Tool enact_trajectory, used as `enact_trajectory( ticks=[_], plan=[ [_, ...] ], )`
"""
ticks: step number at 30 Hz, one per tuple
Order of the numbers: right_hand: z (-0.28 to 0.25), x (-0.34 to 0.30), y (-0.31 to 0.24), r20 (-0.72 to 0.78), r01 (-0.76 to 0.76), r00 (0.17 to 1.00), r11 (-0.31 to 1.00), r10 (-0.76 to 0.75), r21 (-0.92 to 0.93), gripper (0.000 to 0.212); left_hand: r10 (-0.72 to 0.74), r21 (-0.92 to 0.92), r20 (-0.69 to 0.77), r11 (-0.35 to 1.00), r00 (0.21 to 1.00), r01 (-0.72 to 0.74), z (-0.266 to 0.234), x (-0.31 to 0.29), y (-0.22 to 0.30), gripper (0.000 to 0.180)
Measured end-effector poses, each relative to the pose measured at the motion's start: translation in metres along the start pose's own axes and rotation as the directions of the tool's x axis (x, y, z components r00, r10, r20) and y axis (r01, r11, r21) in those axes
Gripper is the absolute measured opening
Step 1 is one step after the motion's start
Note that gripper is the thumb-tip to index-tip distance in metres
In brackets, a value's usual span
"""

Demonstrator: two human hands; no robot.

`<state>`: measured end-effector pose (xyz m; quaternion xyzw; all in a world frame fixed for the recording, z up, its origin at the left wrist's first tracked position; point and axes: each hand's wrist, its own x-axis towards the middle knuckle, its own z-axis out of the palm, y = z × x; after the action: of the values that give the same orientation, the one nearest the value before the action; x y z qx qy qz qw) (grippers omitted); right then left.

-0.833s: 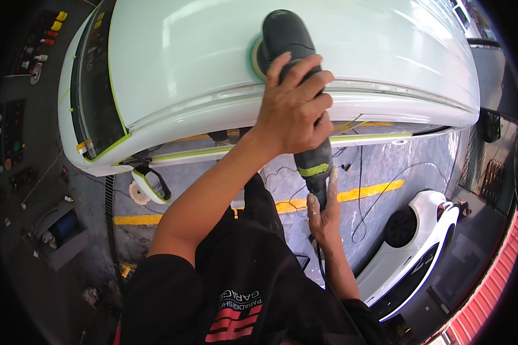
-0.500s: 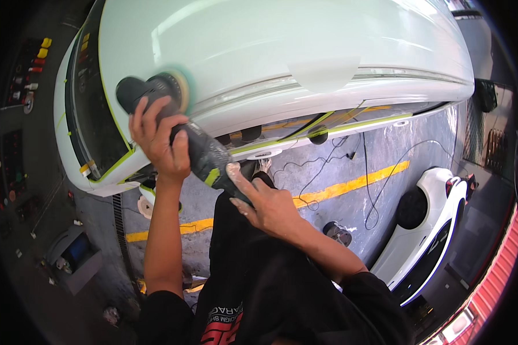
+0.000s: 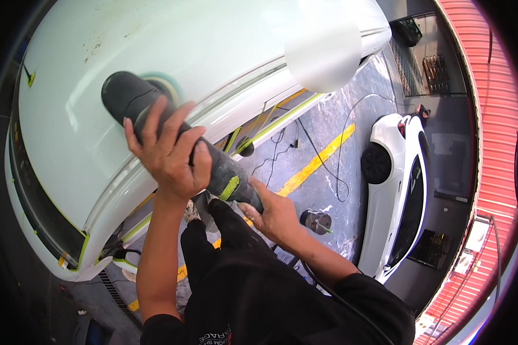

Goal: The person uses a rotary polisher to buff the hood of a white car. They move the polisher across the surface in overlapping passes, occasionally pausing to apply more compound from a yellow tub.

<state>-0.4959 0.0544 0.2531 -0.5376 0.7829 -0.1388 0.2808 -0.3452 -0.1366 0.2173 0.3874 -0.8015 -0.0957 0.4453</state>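
Observation:
Both my hands are on a black car polisher [image 3: 218,167] with a light green label on its body. My left hand [image 3: 178,158] wraps over the neck behind the rounded head, fingers curled round it. Farther back, my right hand [image 3: 277,215] is closed round the rear handle. The polisher's round pale pad [image 3: 166,83], with a teal edge, lies against the white car roof [image 3: 230,46], mostly hidden behind the head. Brown specks [image 3: 93,49] mark the roof beyond the pad. Yellow-green masking tape [image 3: 290,119] lines the window edges.
A black cable [image 3: 334,282] runs past my right arm. Below the roof edge, thin cords [image 3: 273,155] lie on the grey floor by a yellow stripe [image 3: 322,158]. A dark bucket [image 3: 316,221] stands there. Another white car [image 3: 385,195] is parked at the right.
My view has turned, showing more of the roof and the parked car. The polisher, held in both hands, sits with its pad slightly farther left in the picture.

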Motion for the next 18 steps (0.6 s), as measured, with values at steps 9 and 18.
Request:
enact_trajectory(
  ticks=[9,18],
  plan=[
    [-0.082,0.057,0.119,-0.272,-0.218,0.918,0.94,0.289,0.264,0.039,0.405,-0.501,-0.08,0.774,0.911,-0.388,0.19,0.075,0.098,0.026],
    [-0.13,0.102,0.155,-0.321,-0.202,0.858,0.839,0.401,0.506,0.046,0.479,-0.538,-0.083,0.716,0.874,-0.444,0.288,0.128,0.15,0.015]
  ],
)
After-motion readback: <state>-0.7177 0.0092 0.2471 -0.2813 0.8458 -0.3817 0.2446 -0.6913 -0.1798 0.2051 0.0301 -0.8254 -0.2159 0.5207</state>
